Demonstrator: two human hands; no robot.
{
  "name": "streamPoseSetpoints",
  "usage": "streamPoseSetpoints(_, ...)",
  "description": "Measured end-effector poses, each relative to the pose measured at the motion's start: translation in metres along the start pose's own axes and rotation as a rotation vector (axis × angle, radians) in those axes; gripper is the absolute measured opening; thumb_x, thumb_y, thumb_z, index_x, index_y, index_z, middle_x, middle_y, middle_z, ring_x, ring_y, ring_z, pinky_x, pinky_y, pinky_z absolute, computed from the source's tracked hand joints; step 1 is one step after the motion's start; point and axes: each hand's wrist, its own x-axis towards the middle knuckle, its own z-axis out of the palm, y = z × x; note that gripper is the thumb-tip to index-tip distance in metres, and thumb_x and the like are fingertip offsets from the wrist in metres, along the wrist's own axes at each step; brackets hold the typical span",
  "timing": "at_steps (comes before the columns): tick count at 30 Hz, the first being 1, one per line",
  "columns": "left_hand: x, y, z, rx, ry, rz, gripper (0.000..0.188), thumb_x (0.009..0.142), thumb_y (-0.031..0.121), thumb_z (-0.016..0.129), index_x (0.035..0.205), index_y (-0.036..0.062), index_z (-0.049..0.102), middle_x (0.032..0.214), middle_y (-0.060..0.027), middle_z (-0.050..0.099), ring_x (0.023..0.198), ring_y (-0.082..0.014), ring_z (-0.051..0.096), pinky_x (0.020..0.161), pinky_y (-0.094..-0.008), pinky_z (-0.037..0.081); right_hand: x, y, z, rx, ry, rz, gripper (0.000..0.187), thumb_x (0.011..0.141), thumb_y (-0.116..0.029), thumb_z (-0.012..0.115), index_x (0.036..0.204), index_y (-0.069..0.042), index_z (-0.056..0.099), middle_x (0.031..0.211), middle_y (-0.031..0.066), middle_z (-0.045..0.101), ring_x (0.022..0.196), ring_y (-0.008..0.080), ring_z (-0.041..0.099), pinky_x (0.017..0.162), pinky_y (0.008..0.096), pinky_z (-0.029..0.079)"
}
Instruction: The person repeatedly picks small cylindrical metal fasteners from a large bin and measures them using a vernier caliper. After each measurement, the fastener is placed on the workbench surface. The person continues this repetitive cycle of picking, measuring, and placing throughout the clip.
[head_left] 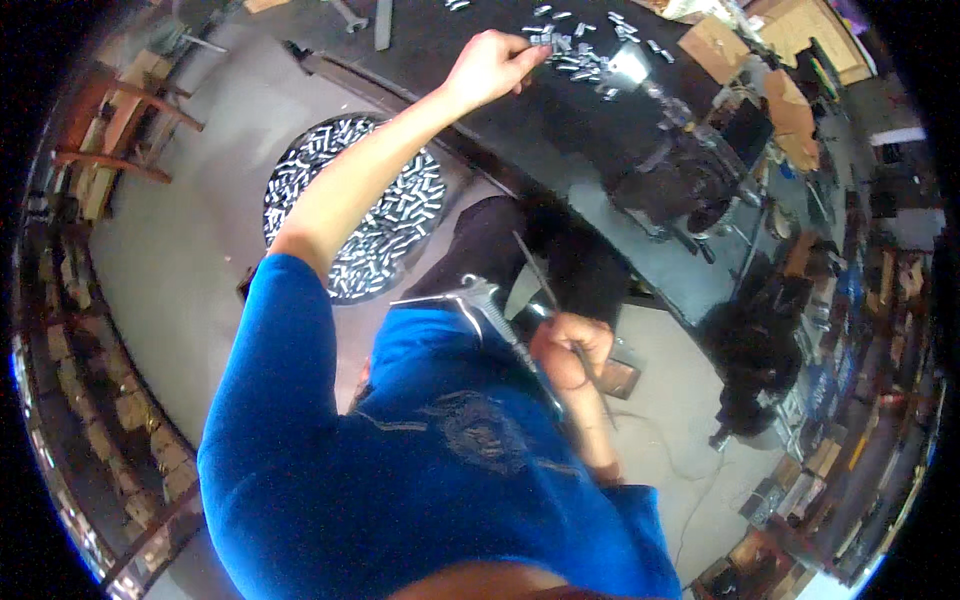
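Observation:
My left hand reaches out over the dark workbench, thumb and fingers pinched at the edge of a scatter of small shiny metal cylinders. One small piece seems to be at the fingertips. Close to my body, my right hand is closed round a long thin metal rod, whose ends stick out above and below the fist. Beside that hand a silvery ridged metal tool lies across my front; its kind is unclear. Left of my legs, a round container full of similar metal cylinders sits partly behind my left forearm.
A wrench and a flat metal bar lie at the bench's far left. Dark machine parts stand on the right, near cardboard pieces. A wooden chair is at far left. A thin cord trails over the floor.

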Motion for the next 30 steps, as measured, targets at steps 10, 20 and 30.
streamPoseSetpoints(10,-0.238,-0.092,-0.023,0.491,-0.428,-0.140,0.028,0.076,0.009,0.055,0.103,0.0073,0.062,0.077,-0.0193,0.062,0.072,-0.0328,0.062,0.067,-0.0403,0.049,0.007,-0.002,0.013,0.010,-0.063,-0.055,0.025,0.063,0.011,0.051,0.053,-0.006,0.034,0.049,0.0009,0.032,0.042,0.0124,0.035,0.041,0.0248,0.027)
streamPoseSetpoints(20,-0.236,-0.157,-0.086,0.636,-0.138,-0.499,0.024,0.075,0.013,0.053,0.096,0.0124,0.065,0.082,-0.0195,0.064,0.080,-0.0333,0.063,0.075,-0.0420,0.049,0.001,0.007,0.010,0.033,-0.130,0.004,0.030,0.070,0.015,0.051,0.050,-0.005,0.041,0.050,0.0006,0.041,0.042,0.0125,0.045,0.038,0.0246,0.035)
streamPoseSetpoints(30,-0.234,-0.152,-0.060,0.794,-0.178,-0.674,0.023,0.070,0.020,0.061,0.091,0.0121,0.060,0.088,-0.0140,0.063,0.086,-0.0319,0.062,0.074,-0.0426,0.049,0.000,0.004,0.017,0.016,-0.112,0.007,0.023,0.059,0.005,0.052,0.054,-0.005,0.032,0.048,0.0014,0.032,0.043,0.0101,0.034,0.041,0.0243,0.026)
